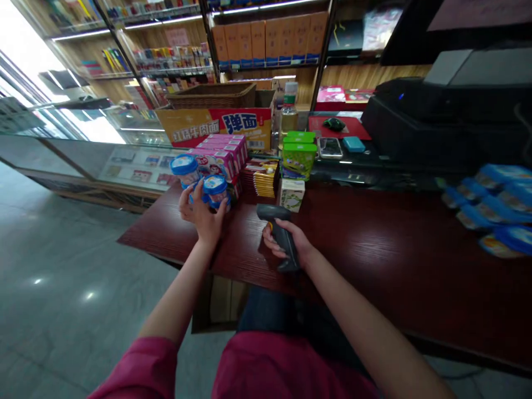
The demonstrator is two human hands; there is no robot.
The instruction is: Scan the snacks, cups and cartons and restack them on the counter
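My left hand is wrapped round a small round tub with a blue lid, held just above the dark red counter. A second blue-lidded tub stands right behind it. My right hand grips the handle of a grey barcode scanner, whose head points left toward the tub. Pink boxes are stacked just beyond the tubs.
Yellow packets, green boxes and a white carton sit at the counter's middle. A phone, a black register and blue packets lie to the right. Shelves and a glass case stand behind.
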